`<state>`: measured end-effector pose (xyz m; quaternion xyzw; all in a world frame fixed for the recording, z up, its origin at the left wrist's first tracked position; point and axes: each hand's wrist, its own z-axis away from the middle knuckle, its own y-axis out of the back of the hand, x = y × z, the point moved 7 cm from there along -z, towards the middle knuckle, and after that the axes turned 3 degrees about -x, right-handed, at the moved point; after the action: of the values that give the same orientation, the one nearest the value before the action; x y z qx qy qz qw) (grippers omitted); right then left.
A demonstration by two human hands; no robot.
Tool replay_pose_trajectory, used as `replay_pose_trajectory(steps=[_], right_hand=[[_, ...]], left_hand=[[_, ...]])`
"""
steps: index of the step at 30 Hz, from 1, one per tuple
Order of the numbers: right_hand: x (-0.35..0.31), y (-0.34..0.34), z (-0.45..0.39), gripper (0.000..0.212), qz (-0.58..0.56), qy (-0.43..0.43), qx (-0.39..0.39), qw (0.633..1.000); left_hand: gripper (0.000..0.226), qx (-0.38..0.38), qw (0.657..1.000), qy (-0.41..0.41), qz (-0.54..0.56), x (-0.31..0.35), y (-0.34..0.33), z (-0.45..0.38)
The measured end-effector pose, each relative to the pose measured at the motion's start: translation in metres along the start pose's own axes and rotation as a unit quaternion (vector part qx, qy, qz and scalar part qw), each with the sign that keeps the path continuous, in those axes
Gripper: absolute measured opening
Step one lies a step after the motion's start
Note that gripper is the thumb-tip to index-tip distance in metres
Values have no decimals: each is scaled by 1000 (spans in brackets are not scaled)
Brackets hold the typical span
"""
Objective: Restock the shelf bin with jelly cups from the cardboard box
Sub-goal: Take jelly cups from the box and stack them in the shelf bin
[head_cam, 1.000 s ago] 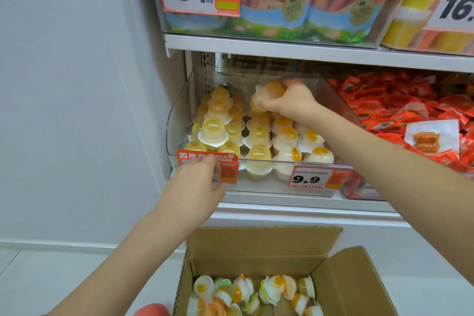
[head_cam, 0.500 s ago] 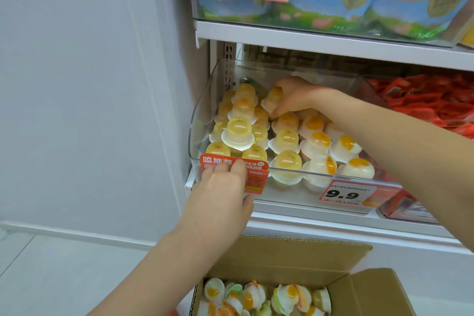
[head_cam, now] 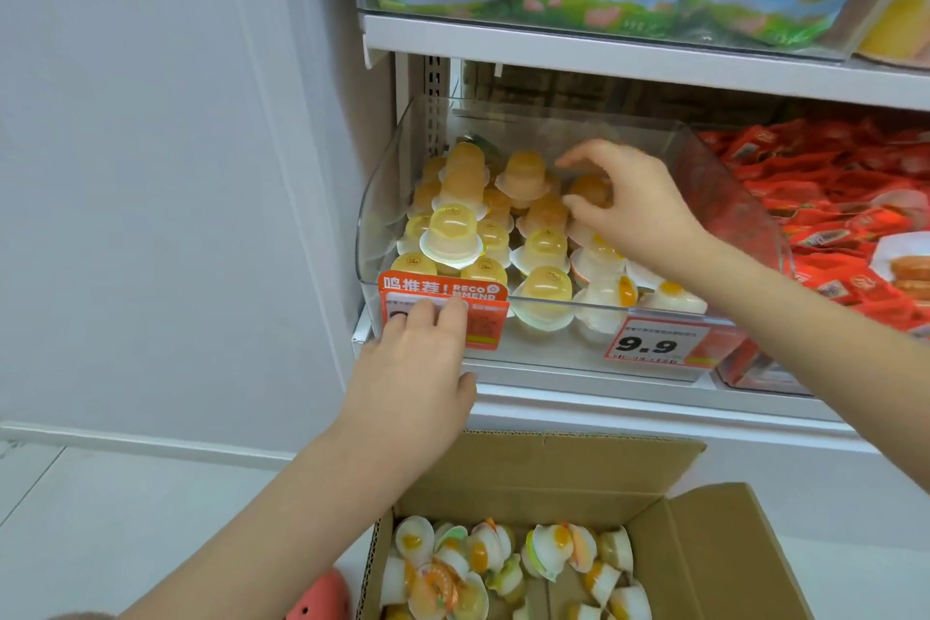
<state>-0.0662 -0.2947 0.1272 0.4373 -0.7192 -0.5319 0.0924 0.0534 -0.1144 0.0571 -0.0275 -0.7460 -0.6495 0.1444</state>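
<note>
The left hand [head_cam: 417, 368] rests with fairly straight fingers against the orange label [head_cam: 443, 312] on the front wall of the clear shelf bin [head_cam: 382, 196], holding nothing. Inside the bin, jelly cups [head_cam: 546, 287] stand in stacked rows. Further right, the right hand [head_cam: 634, 206] reaches in over them, fingers curled round one orange jelly cup [head_cam: 589, 190] near the back. Below, the open cardboard box [head_cam: 714, 559] holds more loose cups. Red snack packets [head_cam: 825, 186] fill the neighbouring bin.
</note>
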Motion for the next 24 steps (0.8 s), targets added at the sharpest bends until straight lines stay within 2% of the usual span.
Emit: replay_pose_trajectory(steps=[4,6,9,11,14,17,20,24], right_hand=[[-29,30,104,13,-28,59,99,993],[-34,19,156,14,-34,77,95,992],[-15,-31,224,16,-32,52,-30,998],[11,-74,265,12,-33,-12,-138,990],[51,-140,320,17,-26,-122,-287,950],[75,-193,359,26,-18,-180,-400,898],[78,-233,379,27,-7,-170,-459,872],[59,-279,383,30,8,-89,-501,861]], left_hand=[[37,-39,999,-4,-15,8,-17,6],[36,-65,998,-7,-20,14,-34,12],[36,-116,992,-2,-47,17,-72,26],[34,-162,984,-4,-71,17,-105,40],[28,-246,963,-25,-104,14,-163,64],[31,-353,928,-30,-116,4,-232,89],[28,-440,895,-4,-74,-4,-293,116],[33,-494,869,14,-39,-7,-347,150]])
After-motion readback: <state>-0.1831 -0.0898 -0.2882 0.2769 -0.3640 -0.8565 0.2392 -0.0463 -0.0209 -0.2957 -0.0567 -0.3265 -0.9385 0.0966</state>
